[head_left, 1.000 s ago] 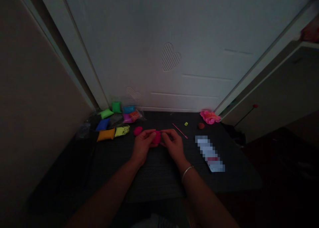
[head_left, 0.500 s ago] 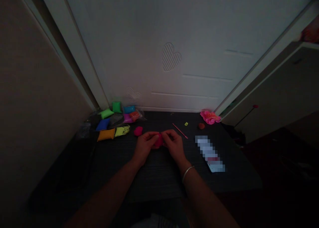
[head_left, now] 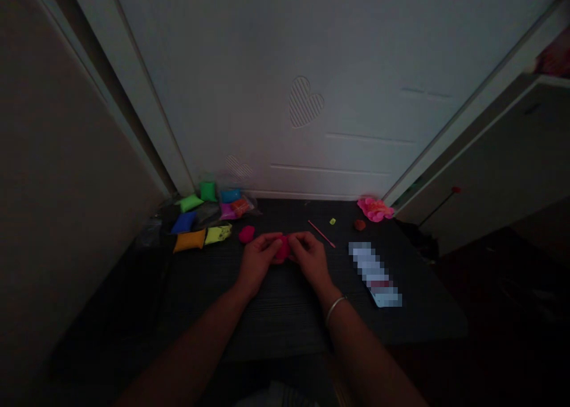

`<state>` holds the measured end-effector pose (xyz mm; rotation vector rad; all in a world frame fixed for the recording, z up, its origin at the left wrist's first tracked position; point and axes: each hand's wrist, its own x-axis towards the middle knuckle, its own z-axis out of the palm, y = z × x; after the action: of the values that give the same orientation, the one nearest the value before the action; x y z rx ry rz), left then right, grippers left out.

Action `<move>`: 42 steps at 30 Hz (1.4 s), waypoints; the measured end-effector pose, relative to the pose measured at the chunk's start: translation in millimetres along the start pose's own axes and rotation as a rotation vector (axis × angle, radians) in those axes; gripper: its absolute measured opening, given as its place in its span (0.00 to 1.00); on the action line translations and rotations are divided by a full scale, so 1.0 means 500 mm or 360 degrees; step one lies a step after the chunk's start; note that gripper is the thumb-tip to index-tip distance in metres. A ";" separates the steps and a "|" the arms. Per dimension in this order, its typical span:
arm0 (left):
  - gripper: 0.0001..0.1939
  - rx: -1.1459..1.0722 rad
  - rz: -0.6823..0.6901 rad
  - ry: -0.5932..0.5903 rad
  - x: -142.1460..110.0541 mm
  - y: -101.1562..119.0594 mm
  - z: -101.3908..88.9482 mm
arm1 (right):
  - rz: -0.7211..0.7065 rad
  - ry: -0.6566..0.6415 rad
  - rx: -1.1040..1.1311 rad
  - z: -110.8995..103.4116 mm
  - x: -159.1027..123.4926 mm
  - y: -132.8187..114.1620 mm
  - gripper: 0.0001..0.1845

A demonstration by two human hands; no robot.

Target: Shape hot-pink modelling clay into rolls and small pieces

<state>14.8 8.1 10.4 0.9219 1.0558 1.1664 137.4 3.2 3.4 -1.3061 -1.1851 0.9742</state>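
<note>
Clock positions taken from the held piece, twelve at the white panel (head_left: 249, 86).

Held piece: magenta, rounded, matte lump (head_left: 282, 251), above the dark wood-grained tabletop (head_left: 267, 330), between both hands.
Left hand (head_left: 256, 262): fingers curled, thumb and fingertips pinching the lump's left side.
Right hand (head_left: 312, 258): nearly closed, thumb and fingertips pinching its right side; silver bangle (head_left: 335, 310) at wrist.
Ten o'clock: second magenta lump (head_left: 246, 234), just beside the left hand; farther out, bright green square packet (head_left: 208, 191).
Nine o'clock: orange pillow-shaped packet (head_left: 189, 241).
Two o'clock: slim pink stick (head_left: 321, 234); small yellow piece (head_left: 332, 221); ruffled pink object (head_left: 375, 209).
Between three and four: pale oblong item (head_left: 371, 270), pixelated.
</note>
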 end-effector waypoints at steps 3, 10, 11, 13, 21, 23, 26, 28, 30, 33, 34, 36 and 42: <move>0.16 0.0027 -0.0006 -0.0013 -0.001 0.000 0.001 | 0.0014 0.0023 -0.0023 0.000 0.002 0.003 0.14; 0.16 -0.0031 0.0022 0.0026 0.002 0.000 -0.001 | 0.0080 -0.0001 0.0125 -0.001 0.000 0.002 0.17; 0.17 -0.0055 0.0037 0.0042 0.003 -0.001 -0.001 | 0.0084 0.0001 0.0137 -0.001 0.000 0.001 0.17; 0.17 -0.0098 0.0063 0.0064 0.004 -0.003 -0.003 | 0.0082 -0.0007 0.0128 -0.001 0.000 0.000 0.17; 0.16 -0.0166 0.0076 0.0019 0.001 -0.001 -0.002 | 0.0068 -0.0047 0.0095 -0.001 -0.002 -0.001 0.16; 0.16 -0.0192 0.0067 0.0012 0.000 0.001 -0.001 | 0.0077 -0.0045 0.0116 -0.002 -0.002 0.000 0.15; 0.15 -0.0198 0.0057 -0.0011 -0.001 0.001 -0.002 | 0.0070 -0.0049 0.0122 -0.002 -0.001 0.003 0.15; 0.15 -0.0201 0.0052 -0.0030 -0.002 0.001 -0.002 | 0.0056 -0.0053 0.0112 -0.002 -0.001 0.005 0.14; 0.15 -0.0213 0.0047 -0.0040 -0.002 0.001 -0.002 | 0.0048 -0.0052 0.0115 -0.002 -0.001 0.005 0.14; 0.16 -0.0234 0.0038 -0.0046 -0.002 0.001 -0.003 | 0.0062 -0.0061 0.0142 -0.003 -0.001 0.004 0.14; 0.16 -0.0237 0.0034 -0.0053 -0.002 0.001 -0.004 | 0.0066 -0.0061 0.0141 -0.003 -0.001 0.004 0.14; 0.16 -0.0242 0.0021 -0.0063 -0.002 0.001 -0.004 | 0.0069 -0.0059 0.0129 -0.002 0.000 0.003 0.14; 0.17 -0.0276 -0.0014 -0.0046 -0.002 0.004 -0.004 | 0.0085 -0.0029 0.0177 -0.001 0.000 0.003 0.16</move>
<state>12.5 7.7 11.7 0.7950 0.9189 1.2138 138.0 2.9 1.9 -1.2482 -1.0989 1.0773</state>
